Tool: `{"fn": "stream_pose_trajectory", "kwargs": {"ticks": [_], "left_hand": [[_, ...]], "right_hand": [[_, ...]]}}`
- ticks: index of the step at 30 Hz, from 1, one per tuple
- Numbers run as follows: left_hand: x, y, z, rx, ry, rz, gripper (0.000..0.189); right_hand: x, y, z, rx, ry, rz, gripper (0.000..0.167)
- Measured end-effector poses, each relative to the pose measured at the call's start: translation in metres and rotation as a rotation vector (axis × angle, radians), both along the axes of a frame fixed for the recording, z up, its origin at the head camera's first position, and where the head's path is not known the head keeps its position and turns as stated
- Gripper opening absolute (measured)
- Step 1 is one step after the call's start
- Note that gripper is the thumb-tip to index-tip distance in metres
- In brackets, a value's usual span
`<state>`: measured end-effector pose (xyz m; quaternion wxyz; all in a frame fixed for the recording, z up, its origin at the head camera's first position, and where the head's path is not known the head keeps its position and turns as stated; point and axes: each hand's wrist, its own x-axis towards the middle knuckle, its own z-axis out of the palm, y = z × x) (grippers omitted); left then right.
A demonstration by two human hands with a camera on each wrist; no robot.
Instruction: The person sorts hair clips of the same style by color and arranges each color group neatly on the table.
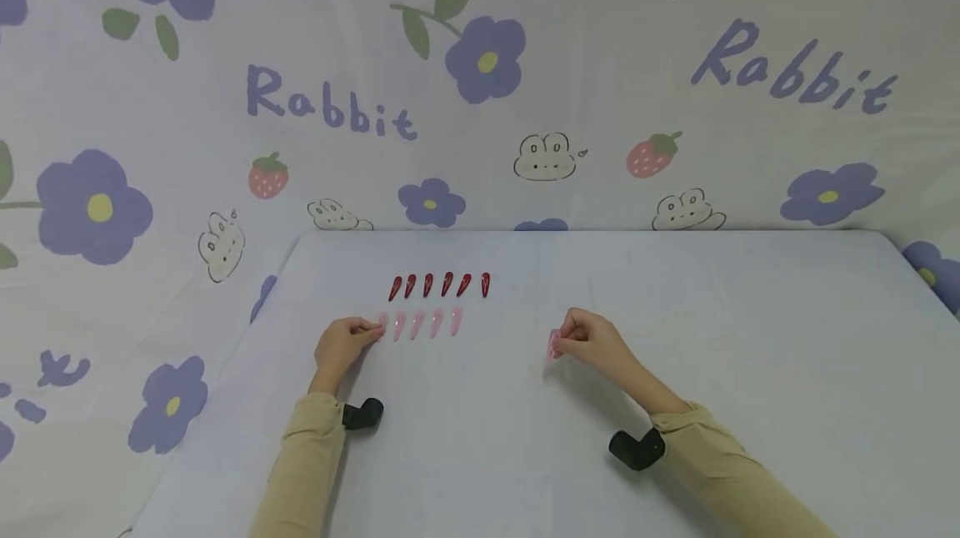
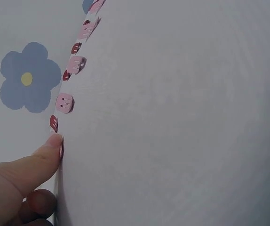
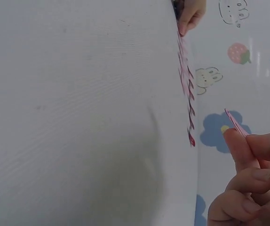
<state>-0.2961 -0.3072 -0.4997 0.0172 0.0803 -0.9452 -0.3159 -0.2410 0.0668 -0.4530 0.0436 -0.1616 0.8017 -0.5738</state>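
Note:
In the head view, my left hand point(image 1: 347, 348) is at the left end of a row of pink hair clips point(image 1: 417, 325), its thumb and fingers on the leftmost pink hair clip point(image 1: 383, 323). The left wrist view shows that thumb point(image 2: 43, 157) against the clip's edge, the fingers curled below. Off to the right, my right hand point(image 1: 596, 342) holds another pink hair clip point(image 1: 553, 344) above the table. The right wrist view shows this clip point(image 3: 236, 123) pinched between thumb and forefinger, with the other fingers curled. Behind the pink row lies a row of red hair clips point(image 1: 447, 284).
The white table point(image 1: 480, 455) has its far edge against a cloth backdrop point(image 1: 585, 87) with purple flowers, rabbits and strawberries. Each wrist carries a black camera, one on the left point(image 1: 363, 414) and one on the right point(image 1: 637, 449).

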Motion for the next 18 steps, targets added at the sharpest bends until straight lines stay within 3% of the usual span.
{"fn": "stream_pose_trajectory", "kwargs": {"ticks": [4, 11, 14, 18], "left_hand": [[0.0, 0.0, 0.002, 0.001, 0.02, -0.008, 0.023], [-0.001, -0.001, 0.002, 0.007, 0.047, -0.022, 0.023], [0.002, -0.003, -0.001, 0.02, 0.073, -0.024, 0.026], [0.004, -0.003, -0.003, 0.032, 0.087, -0.042, 0.026]], "right_hand": [[-0.007, -0.014, 0.008, 0.006, -0.016, -0.014, 0.012], [-0.022, -0.033, 0.007, -0.014, -0.024, -0.031, 0.011], [-0.027, -0.039, -0.001, -0.053, 0.017, -0.005, 0.011], [-0.04, -0.046, -0.024, -0.074, 0.13, -0.013, 0.01]]}}
